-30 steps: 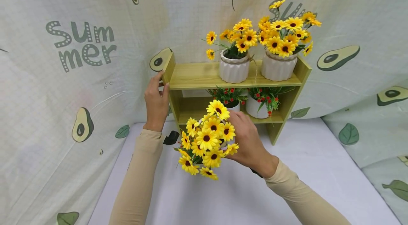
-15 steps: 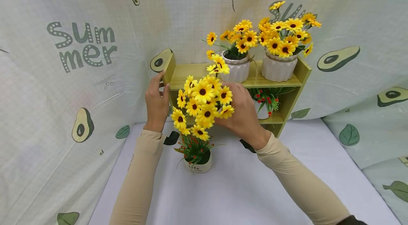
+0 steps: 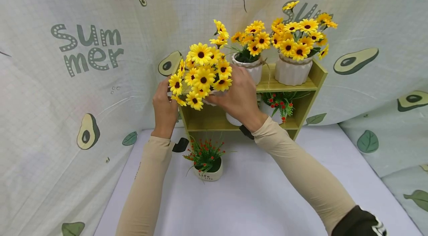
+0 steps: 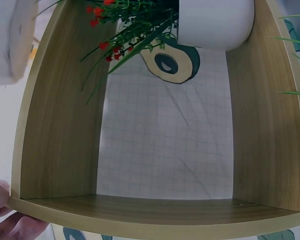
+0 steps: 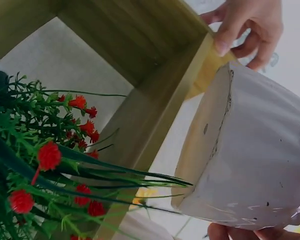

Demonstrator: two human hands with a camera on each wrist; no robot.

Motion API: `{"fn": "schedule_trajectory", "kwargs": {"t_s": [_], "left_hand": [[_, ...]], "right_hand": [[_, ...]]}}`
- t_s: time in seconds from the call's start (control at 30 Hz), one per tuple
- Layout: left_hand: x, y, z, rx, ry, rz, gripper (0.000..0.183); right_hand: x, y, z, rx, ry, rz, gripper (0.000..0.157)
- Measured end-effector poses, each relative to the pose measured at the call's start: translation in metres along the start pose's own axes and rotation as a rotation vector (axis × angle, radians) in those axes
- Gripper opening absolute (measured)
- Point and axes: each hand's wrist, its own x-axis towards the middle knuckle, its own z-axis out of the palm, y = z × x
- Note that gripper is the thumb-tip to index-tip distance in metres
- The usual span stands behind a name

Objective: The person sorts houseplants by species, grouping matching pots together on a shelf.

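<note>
My right hand (image 3: 235,96) holds a white pot (image 5: 255,150) of artificial yellow sunflowers (image 3: 202,74) in front of the top left of a small wooden shelf (image 3: 207,120). In the right wrist view the pot is tilted, and its base shows beside a shelf board, apart from it. Most of the pot is hidden by blooms in the head view. At the shelf's upper left corner, my left hand (image 3: 165,107) grips the side panel between thumb and fingers; the sunflowers cover some of its fingertips.
Two white pots of sunflowers, one central (image 3: 254,70) and one right (image 3: 291,70), stand on the top board. Below are a red-flowered plant (image 3: 282,104) and a white pot (image 3: 233,119) partly behind my right wrist. A "Life" pot (image 3: 208,174) stands on the table (image 3: 267,195) in front.
My right hand has raised the potted sunflowers from in front of the lower shelf to the top board's level, away from the "Life" pot. My left hand has stayed at the side panel.
</note>
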Motion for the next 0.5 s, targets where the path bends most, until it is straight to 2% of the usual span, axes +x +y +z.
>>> {"fn": "schedule_trajectory", "kwargs": {"t_s": [0.07, 0.13, 0.33, 0.5], "left_hand": [[0.001, -0.001, 0.001, 0.012, 0.003, -0.002, 0.038], [0.001, -0.001, 0.001, 0.020, 0.000, -0.005, 0.034], [0.001, 0.001, 0.000, 0.003, -0.013, -0.026, 0.035], [0.000, -0.001, 0.000, -0.012, -0.003, -0.006, 0.035]], "right_hand": [[0.005, 0.001, 0.004, -0.016, 0.008, 0.006, 0.086], [0.010, 0.002, 0.009, -0.037, 0.021, 0.004, 0.085], [0.023, 0.001, 0.017, -0.114, 0.012, 0.094, 0.086], [0.031, -0.001, 0.022, -0.163, 0.004, 0.134, 0.081]]}}
